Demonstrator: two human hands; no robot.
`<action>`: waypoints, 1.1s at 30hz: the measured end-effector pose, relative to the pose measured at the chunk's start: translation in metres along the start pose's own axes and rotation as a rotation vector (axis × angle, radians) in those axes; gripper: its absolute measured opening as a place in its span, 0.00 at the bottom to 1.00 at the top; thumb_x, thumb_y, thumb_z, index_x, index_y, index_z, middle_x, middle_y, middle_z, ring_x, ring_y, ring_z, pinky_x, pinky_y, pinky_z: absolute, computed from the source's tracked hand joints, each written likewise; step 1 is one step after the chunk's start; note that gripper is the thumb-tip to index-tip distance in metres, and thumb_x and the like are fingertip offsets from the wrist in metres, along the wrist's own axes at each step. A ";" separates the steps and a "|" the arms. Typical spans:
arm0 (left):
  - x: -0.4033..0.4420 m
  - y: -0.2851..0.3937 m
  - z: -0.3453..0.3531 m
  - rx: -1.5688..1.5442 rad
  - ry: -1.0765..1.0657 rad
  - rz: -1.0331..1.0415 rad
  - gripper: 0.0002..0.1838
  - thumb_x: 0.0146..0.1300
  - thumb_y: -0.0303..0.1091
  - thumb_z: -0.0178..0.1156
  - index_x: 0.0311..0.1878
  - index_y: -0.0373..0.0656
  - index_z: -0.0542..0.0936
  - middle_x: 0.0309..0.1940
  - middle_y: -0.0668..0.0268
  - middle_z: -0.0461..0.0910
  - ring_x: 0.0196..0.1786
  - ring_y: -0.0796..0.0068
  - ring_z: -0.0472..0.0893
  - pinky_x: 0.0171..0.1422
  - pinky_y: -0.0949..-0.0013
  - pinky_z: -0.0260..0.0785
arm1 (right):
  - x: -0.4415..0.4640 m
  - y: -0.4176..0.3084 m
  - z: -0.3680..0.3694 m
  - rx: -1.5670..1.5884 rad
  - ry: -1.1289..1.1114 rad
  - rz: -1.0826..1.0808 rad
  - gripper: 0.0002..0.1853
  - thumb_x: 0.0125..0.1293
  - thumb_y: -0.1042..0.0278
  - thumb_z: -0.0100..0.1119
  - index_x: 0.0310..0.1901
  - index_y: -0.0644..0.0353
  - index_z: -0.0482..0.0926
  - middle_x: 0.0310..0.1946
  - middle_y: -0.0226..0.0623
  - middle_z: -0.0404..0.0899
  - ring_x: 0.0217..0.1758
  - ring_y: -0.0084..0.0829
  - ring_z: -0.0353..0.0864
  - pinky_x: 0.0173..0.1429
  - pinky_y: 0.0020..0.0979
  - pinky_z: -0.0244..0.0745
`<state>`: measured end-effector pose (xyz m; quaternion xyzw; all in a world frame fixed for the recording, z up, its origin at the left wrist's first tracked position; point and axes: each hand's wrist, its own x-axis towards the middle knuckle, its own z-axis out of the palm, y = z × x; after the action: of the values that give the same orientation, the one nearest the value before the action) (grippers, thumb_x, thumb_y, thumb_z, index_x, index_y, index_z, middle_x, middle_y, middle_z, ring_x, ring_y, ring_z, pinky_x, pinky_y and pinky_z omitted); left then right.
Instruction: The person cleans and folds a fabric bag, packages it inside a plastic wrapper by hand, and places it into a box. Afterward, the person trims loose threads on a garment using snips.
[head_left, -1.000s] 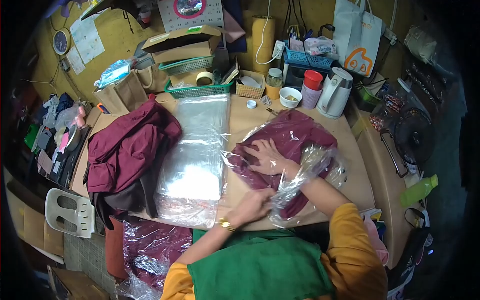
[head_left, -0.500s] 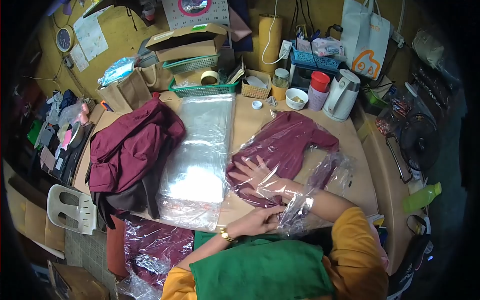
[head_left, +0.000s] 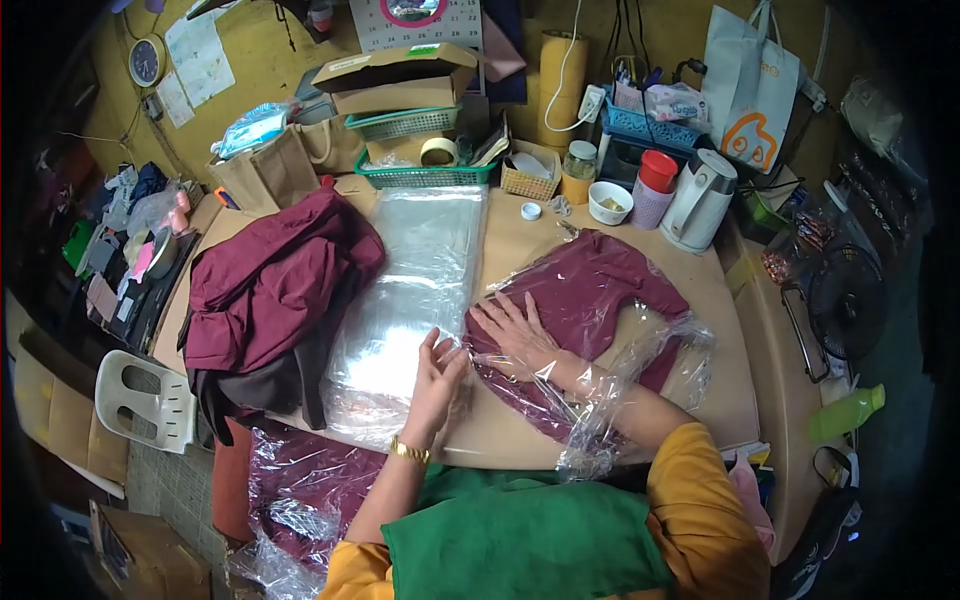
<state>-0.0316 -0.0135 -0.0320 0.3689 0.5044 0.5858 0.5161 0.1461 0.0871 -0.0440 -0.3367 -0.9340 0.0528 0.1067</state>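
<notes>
A maroon garment (head_left: 590, 290) lies in a clear plastic bag (head_left: 690, 350) on the table. Inside the bag's opening, my right hand (head_left: 520, 340) rests flat on the garment with its fingers spread, and the plastic surrounds my forearm. My left hand (head_left: 438, 372), with a gold watch (head_left: 409, 451) at the wrist, is raised just left of the bag's edge. Its fingers are curved and apart, with nothing visible between them. Beside it lies a stack of clear plastic bags (head_left: 425, 270). Further left is a pile of maroon garments (head_left: 280, 270) with dark lining.
Along the back stand green baskets (head_left: 425, 176), a glass jar (head_left: 580, 160), a white bowl (head_left: 610, 203), a red-lidded cup (head_left: 655, 185) and a white kettle (head_left: 699, 200). A bagged maroon garment (head_left: 310, 480) lies below the table's front edge, near a white plastic chair (head_left: 145, 400).
My left hand has left the bag's lower edge and moved up and left, its fingers opening. My right hand stays spread on the garment, which lies flatter. The view has shifted slightly.
</notes>
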 end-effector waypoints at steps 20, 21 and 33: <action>-0.066 -0.001 -0.017 0.074 -0.040 0.022 0.41 0.60 0.15 0.61 0.75 0.41 0.55 0.53 0.54 0.74 0.51 0.71 0.79 0.54 0.69 0.76 | -0.038 0.069 -0.034 -0.129 0.087 0.325 0.35 0.67 0.39 0.52 0.73 0.42 0.64 0.78 0.56 0.41 0.82 0.58 0.33 0.76 0.71 0.24; -0.064 0.005 -0.017 0.075 -0.041 0.020 0.41 0.60 0.15 0.61 0.75 0.41 0.55 0.53 0.54 0.74 0.51 0.71 0.79 0.54 0.69 0.76 | -0.038 0.069 -0.033 -0.102 0.049 0.327 0.35 0.67 0.37 0.51 0.74 0.37 0.63 0.79 0.57 0.39 0.82 0.60 0.31 0.74 0.73 0.23; -0.061 -0.006 -0.017 0.179 -0.044 0.056 0.31 0.63 0.20 0.64 0.68 0.40 0.64 0.34 0.70 0.76 0.32 0.85 0.74 0.38 0.80 0.70 | -0.015 0.084 -0.029 -0.047 0.023 0.346 0.47 0.65 0.30 0.51 0.76 0.56 0.54 0.78 0.53 0.45 0.81 0.52 0.43 0.80 0.61 0.32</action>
<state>-0.0342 -0.0764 -0.0356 0.4402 0.5329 0.5443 0.4754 0.2161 0.1426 -0.0324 -0.4954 -0.8619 0.0446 0.0987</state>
